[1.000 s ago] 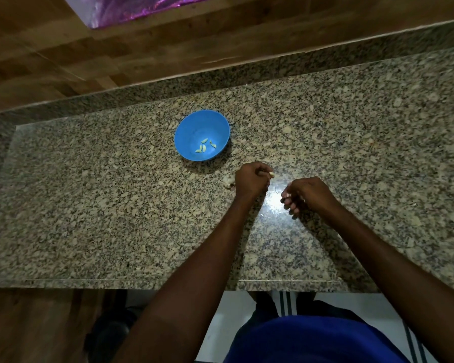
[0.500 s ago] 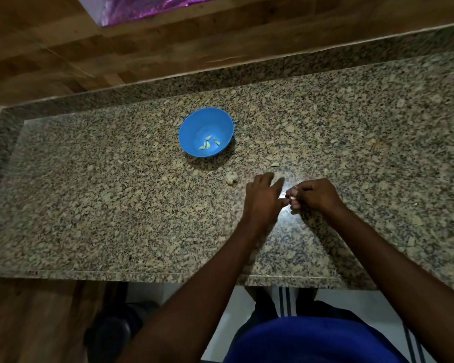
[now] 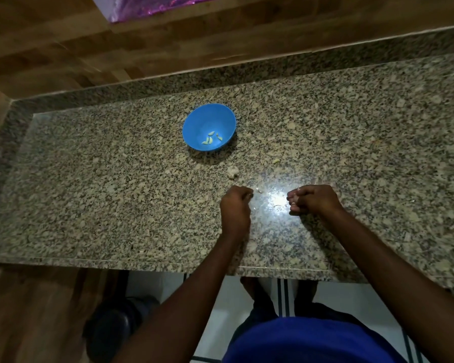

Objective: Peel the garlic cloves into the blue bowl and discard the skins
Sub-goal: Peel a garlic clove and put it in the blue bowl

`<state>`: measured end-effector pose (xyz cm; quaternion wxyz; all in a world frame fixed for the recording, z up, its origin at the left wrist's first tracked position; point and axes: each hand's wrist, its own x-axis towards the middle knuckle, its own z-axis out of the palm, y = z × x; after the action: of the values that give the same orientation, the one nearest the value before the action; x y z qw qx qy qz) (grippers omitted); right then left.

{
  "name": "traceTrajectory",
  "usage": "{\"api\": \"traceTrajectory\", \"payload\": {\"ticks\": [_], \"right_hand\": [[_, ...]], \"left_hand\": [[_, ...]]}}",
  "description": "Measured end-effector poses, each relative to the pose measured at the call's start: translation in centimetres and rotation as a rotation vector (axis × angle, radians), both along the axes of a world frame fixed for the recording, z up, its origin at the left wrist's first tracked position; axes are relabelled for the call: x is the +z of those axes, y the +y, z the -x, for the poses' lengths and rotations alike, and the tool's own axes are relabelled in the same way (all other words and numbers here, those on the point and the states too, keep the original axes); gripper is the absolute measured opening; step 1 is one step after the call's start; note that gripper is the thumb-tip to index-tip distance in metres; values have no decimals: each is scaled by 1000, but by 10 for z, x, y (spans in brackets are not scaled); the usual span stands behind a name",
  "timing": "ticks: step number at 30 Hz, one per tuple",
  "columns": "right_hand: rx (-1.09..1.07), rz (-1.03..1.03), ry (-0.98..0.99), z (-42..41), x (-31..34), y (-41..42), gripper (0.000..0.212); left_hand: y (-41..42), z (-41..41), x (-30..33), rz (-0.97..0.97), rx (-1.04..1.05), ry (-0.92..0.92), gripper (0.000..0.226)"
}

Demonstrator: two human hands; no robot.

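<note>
The blue bowl (image 3: 194, 124) stands on the granite counter (image 3: 102, 195) and holds several peeled cloves (image 3: 209, 138). In front of it, to the right, lie a small garlic cluster (image 3: 232, 171) and a loose clove (image 3: 275, 161). My left hand (image 3: 235, 208) rests on the counter with its fingers curled; nothing shows in it. My right hand (image 3: 315, 199) is a hand's width to the right of the left hand, and its fingertips pinch a pale garlic clove (image 3: 297, 190). Bits of skin (image 3: 276, 206) lie on the counter between the hands.
A raised granite lip (image 3: 247, 72) runs along the counter's back, with wood panelling (image 3: 63, 35) behind it. The front edge (image 3: 142, 263) is just below my wrists. A dark round object (image 3: 113, 326) sits on the floor at lower left.
My hands were touching half a second ago and have since pulled apart. The left hand has drawn back to the left and curled its fingers. The right hand has stayed put.
</note>
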<state>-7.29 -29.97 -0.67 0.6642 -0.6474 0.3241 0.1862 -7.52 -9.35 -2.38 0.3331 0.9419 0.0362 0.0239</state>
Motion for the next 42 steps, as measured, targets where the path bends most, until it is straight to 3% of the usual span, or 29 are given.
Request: {"api": "traceTrajectory", "payload": {"ticks": [5,7,10,12,17,21,24,27,30,33,37,40,42], "right_hand": [[-31,-45,42,2,2,9,23],[-38,-53,61,2,2,9,23],[-54,-80,73,4,7,9,25],[-75,-95,80,6,12,9,24],[-89,-120,68,11,13,7,20],[-58,-107,30,14,6,0,11],[-53,-101,19,16,1,-1,14],[-27,-103,14,17,-2,0,19],[1,-59,16,16,-4,-2,11],[5,-61,32,16,0,-7,5],[53,-95,21,21,4,-7,11],[174,-201,53,26,6,7,47],[234,-272,97,31,6,23,64]], "left_hand": [[-12,-11,13,-3,-112,35,13],[-22,-3,8,-111,-258,14,22],[-35,11,-8,-212,-310,11,31],[-43,21,-13,-239,-298,-20,19],[-47,41,-14,-338,-346,-74,29],[-9,32,-7,-414,-191,-66,24],[3,28,-8,-344,-63,-53,24],[-12,30,-6,-146,46,-34,22],[-35,29,-4,-124,7,-27,23],[-60,33,-4,-283,-183,-45,41],[-57,60,-12,-454,-372,-105,39],[-24,71,-12,-405,-193,-130,32],[-1,75,-5,-198,18,-42,18]]}}
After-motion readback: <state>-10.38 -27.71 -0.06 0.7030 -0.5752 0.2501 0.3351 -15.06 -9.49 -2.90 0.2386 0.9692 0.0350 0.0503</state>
